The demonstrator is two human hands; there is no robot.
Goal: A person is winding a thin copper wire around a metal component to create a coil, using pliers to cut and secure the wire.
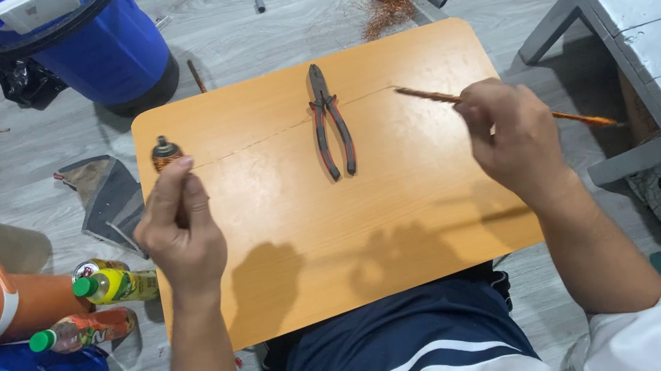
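Two hands stretch a thin wire across the board: left hand [178, 217] pinches a small spool [165, 152], right hand [512, 135] grips a stick [432, 95]; pliers [330, 122] lie at upper centre.

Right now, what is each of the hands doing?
Left hand: closed on a small copper-wound rotor.
Right hand: closed on a thin copper-coloured rod, with a fine wire stretched between.

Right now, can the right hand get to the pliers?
Probably yes: the pliers lie on bare board just left of the right hand, nothing between, though that hand holds a copper rod.
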